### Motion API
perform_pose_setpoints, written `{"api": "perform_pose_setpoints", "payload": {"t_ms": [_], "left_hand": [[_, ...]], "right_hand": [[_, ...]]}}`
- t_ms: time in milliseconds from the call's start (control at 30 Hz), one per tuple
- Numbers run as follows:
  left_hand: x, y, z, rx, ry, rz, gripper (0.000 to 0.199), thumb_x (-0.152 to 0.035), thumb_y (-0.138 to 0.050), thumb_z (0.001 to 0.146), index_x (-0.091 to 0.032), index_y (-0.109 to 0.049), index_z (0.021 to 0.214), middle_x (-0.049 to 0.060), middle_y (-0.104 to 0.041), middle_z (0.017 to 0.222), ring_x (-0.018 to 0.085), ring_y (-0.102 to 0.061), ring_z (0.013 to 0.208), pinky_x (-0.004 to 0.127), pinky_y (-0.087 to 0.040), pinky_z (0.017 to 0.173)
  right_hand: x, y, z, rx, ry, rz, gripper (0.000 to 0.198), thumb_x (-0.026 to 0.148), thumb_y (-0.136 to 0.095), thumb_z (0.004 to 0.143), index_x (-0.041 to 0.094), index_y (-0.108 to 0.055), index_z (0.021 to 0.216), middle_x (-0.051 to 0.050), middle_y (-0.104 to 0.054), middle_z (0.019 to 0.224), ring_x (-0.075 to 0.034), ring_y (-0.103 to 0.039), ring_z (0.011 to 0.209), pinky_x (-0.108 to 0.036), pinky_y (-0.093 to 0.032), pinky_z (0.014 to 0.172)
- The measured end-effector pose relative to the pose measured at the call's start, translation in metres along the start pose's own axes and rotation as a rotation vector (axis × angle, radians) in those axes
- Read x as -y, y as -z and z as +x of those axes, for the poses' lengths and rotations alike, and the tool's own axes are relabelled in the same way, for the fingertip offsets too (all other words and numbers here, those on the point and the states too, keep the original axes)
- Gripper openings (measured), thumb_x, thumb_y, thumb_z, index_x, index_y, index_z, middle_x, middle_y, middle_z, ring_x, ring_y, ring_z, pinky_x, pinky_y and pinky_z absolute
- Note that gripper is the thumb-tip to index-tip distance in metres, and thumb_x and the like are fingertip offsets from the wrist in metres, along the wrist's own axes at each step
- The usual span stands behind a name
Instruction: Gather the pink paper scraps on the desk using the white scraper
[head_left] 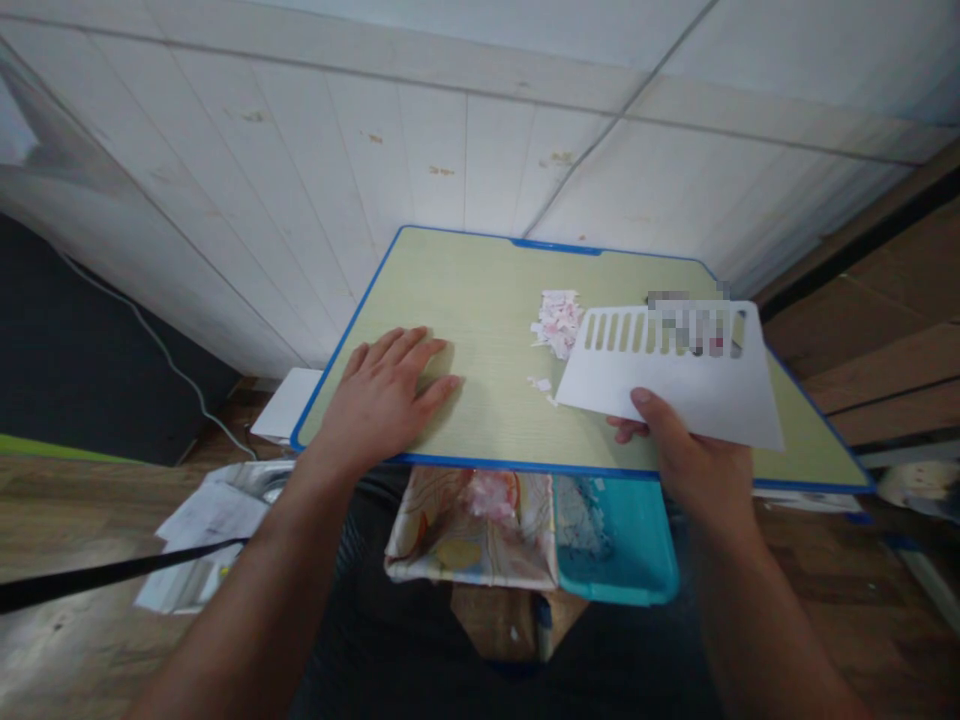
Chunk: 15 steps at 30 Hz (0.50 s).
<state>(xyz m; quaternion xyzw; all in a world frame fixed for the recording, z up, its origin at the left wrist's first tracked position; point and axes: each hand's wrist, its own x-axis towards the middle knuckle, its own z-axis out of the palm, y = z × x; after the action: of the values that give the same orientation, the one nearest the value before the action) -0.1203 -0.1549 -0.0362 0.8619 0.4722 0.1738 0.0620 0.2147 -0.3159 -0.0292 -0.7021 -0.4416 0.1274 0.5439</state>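
My left hand (386, 395) lies flat with spread fingers on the left part of a pale yellow-green table (480, 290) edged in blue. In my right hand (682, 445) is a white sheet (667, 385) with a row of rounded slots along its far side, gripped between thumb and fingers. The sheet is tilted above the table's right half. Just left of it sits a heap of small pink-and-white paper pieces (559, 325). A few loose scraps (538, 384) lie nearer to me. Part of the sheet's far right corner is blurred out.
Below the table's front edge are a patterned cloth-lined box (472, 570) with pinkish bits and a turquoise bin (645, 560) with small scraps. Papers (202, 530) lie on the floor at left. A white panelled wall (420, 150) stands behind; cardboard boxes (892, 310) are at right.
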Motion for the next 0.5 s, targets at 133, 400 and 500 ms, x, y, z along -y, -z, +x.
{"api": "perform_pose_setpoints", "payload": {"t_ms": [133,400,500], "left_hand": [[0.0,0.0,0.0,0.011,0.005,-0.008,0.061,-0.06,-0.056,0.126,-0.03,-0.073,0.176,0.011,-0.064,0.195,0.039,-0.051,0.186,0.065,-0.039,0.154],[0.001,0.0,0.0,0.014,0.001,0.0,0.062,-0.061,-0.055,0.126,-0.03,-0.073,0.176,0.01,-0.063,0.196,0.04,-0.051,0.186,0.066,-0.038,0.154],[0.0,0.001,0.0,0.018,0.004,0.0,0.062,-0.061,-0.055,0.126,-0.03,-0.073,0.176,0.011,-0.063,0.196,0.04,-0.05,0.187,0.066,-0.038,0.154]], "right_hand": [[0.004,-0.003,0.001,0.029,0.026,-0.025,0.045,0.052,-0.086,0.106,0.032,-0.079,0.067,-0.006,-0.086,0.076,-0.034,-0.087,0.081,-0.056,-0.073,0.106],[0.002,0.001,0.009,0.025,0.03,-0.021,0.035,0.053,-0.086,0.106,0.031,-0.079,0.08,-0.004,-0.085,0.075,-0.032,-0.082,0.074,-0.056,-0.073,0.104],[0.009,0.007,0.011,0.02,0.007,-0.022,0.033,0.051,-0.088,0.102,0.033,-0.076,0.077,-0.003,-0.082,0.072,-0.032,-0.08,0.07,-0.055,-0.072,0.099]]}}
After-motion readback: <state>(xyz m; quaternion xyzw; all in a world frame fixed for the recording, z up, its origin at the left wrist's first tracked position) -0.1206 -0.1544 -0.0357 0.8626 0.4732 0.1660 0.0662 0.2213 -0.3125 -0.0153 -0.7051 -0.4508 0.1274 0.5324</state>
